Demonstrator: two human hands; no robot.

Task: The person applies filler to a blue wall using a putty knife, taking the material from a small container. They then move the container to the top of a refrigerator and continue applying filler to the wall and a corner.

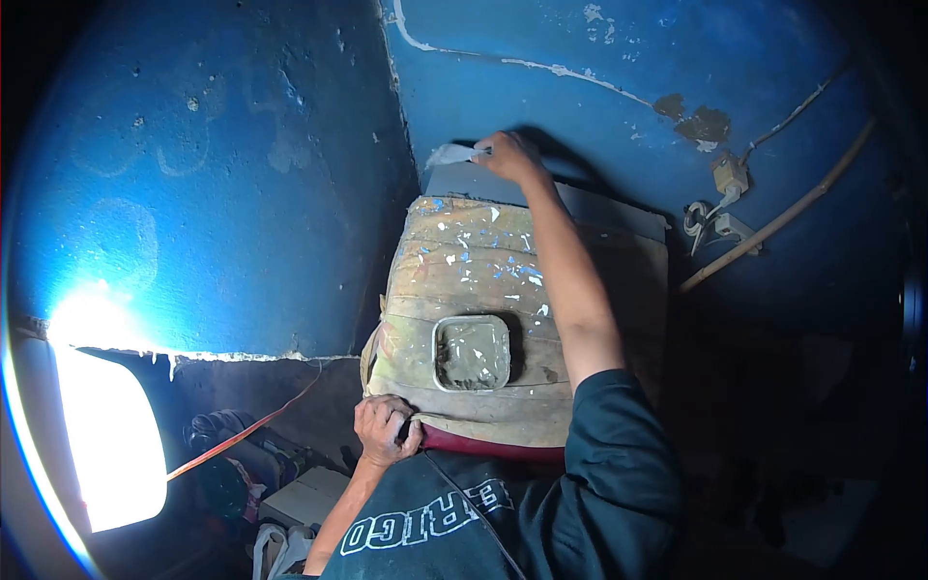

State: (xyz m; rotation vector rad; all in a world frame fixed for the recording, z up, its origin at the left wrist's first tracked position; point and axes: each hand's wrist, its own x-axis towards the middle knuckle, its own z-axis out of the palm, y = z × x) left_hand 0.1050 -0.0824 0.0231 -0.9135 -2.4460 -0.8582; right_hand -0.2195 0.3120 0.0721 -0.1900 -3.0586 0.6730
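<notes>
My right hand (510, 159) reaches forward to the blue wall and is closed on the handle of a putty knife (454, 155). Its pale, broad blade lies against the wall close to the corner. Curled fingers of my left hand (387, 430) rest at the front left corner of the cloth-covered surface (464, 275); what they hold, if anything, is hidden. On that stained cloth, between my two hands, stands a square tub (472, 354) with grey paste in it. White and blue flakes (495, 215) are scattered over the cloth beyond the tub.
Ahead and to the left are blue walls (251, 184). At right, a socket (730, 174) with cords and a wooden pole (783, 224) stand near the wall. Bright light (106, 425) glares at left. An orange strap (242, 432) hangs above dark clutter.
</notes>
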